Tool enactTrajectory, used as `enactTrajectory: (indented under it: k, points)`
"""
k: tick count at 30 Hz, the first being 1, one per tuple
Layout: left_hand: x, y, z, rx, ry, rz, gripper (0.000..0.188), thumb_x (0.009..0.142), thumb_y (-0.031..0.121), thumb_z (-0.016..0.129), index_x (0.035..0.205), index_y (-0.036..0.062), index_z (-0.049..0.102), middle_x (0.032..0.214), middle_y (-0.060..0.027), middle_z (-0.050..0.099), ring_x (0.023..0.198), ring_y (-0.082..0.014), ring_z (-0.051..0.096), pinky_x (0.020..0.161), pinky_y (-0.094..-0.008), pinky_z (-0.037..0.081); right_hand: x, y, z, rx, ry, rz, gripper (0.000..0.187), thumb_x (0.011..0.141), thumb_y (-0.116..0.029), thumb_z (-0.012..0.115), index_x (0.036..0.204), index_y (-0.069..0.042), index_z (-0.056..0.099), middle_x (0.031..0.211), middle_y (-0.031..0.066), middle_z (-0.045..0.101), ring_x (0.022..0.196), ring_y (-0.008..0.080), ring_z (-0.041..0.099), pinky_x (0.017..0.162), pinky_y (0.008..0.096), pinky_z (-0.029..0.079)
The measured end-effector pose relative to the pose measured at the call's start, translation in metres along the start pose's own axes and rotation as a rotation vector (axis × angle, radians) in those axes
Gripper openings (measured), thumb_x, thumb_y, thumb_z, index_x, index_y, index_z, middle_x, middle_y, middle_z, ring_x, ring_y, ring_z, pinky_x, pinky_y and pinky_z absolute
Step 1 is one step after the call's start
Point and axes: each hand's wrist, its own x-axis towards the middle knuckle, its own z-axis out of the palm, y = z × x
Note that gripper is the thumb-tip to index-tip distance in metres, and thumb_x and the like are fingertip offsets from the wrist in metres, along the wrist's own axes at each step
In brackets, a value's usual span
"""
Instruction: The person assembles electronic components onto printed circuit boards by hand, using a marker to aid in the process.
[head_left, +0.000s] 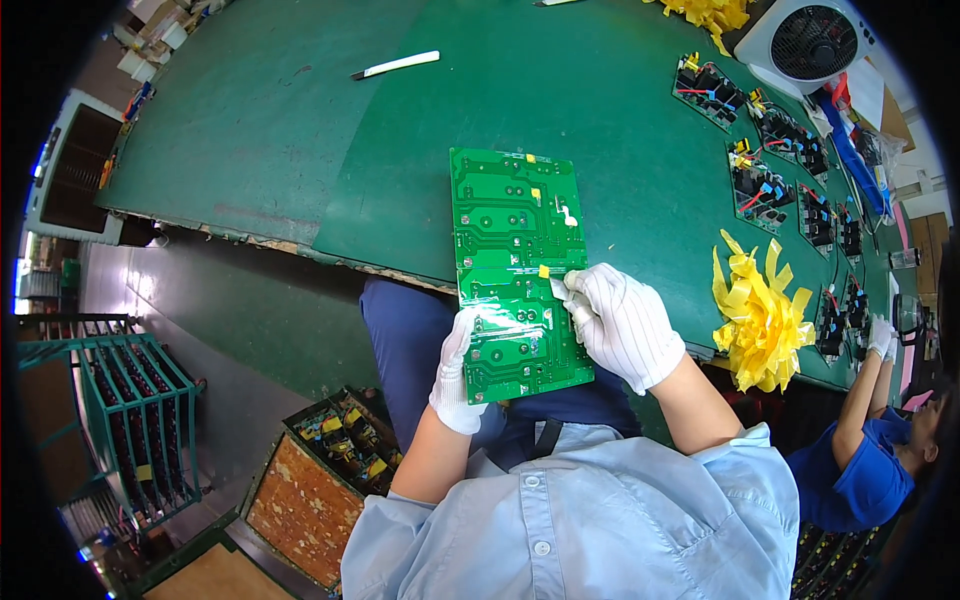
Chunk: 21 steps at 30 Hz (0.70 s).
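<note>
A green printed circuit board (515,210) is held up in front of me, its solder side with bright tracks facing me. My left hand (455,365), in a white glove, grips it by the lower left edge; the fingers behind it are hidden. At its right edge, my gloved right hand (620,325) is closed in a pinch on a small whitish flat piece (558,288), its kind unclear. Just above these fingertips a small yellow tape piece (544,271) sticks to the board. More yellow bits and a white patch (568,215) show higher up.
A heap of yellow tape strips (760,320) lies right on the green table (400,180). Several assembled boards (760,190) stand beyond it, near a fan (812,42). A white pen-like tool (400,65) lies far off. A crate of boards (345,440) is lower left; a co-worker (870,450) sits right.
</note>
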Motion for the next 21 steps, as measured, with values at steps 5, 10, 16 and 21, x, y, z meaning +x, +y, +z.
enactTrajectory:
  k: [5, 10, 16, 21]
  points:
    - [-0.001, 0.001, 0.0, 0.021, 0.014, 0.02, 0.038, 0.092, 0.028, 0.055, 0.118, 0.0021, 0.049, 0.114, -0.0133, 0.059, 0.099, -0.0253, 0.061, 0.084, -0.0401, 0.053, 0.003, -0.003, -0.002, -0.038, -0.056, 0.012, 0.015, 0.08, -0.006, 0.062, 0.093, -0.003, 0.054, 0.078, 0.0129, 0.058, 0.067, 0.0327, 0.059, 0.055, 0.0392, 0.047]
    - [-0.002, 0.002, 0.003, 0.044, 0.043, 0.012, 0.038, 0.092, 0.029, 0.054, 0.119, 0.0026, 0.049, 0.114, -0.013, 0.059, 0.099, -0.0244, 0.061, 0.084, -0.0395, 0.052, 0.001, -0.003, -0.005, -0.035, -0.056, -0.022, 0.014, 0.08, -0.005, 0.06, 0.093, -0.004, 0.054, 0.078, 0.0121, 0.056, 0.067, 0.0315, 0.058, 0.054, 0.0394, 0.046]
    - [-0.001, 0.004, 0.006, 0.125, 0.052, 0.002, 0.047, 0.093, 0.037, 0.051, 0.125, 0.0023, 0.045, 0.116, -0.014, 0.058, 0.102, -0.0248, 0.06, 0.087, -0.0382, 0.051, 0.003, -0.001, -0.001, -0.052, -0.064, -0.025, 0.015, 0.08, -0.006, 0.059, 0.094, -0.003, 0.053, 0.078, 0.0117, 0.055, 0.067, 0.0314, 0.057, 0.054, 0.0388, 0.046]
    - [-0.001, 0.003, 0.001, 0.116, 0.001, 0.031, 0.049, 0.093, 0.037, 0.051, 0.126, 0.0017, 0.044, 0.116, -0.0146, 0.057, 0.102, -0.0256, 0.06, 0.088, -0.0392, 0.05, 0.006, -0.001, 0.006, -0.038, -0.011, -0.036, 0.017, 0.084, -0.014, 0.054, 0.1, -0.006, 0.053, 0.077, 0.0106, 0.054, 0.064, 0.0285, 0.057, 0.053, 0.0375, 0.046]
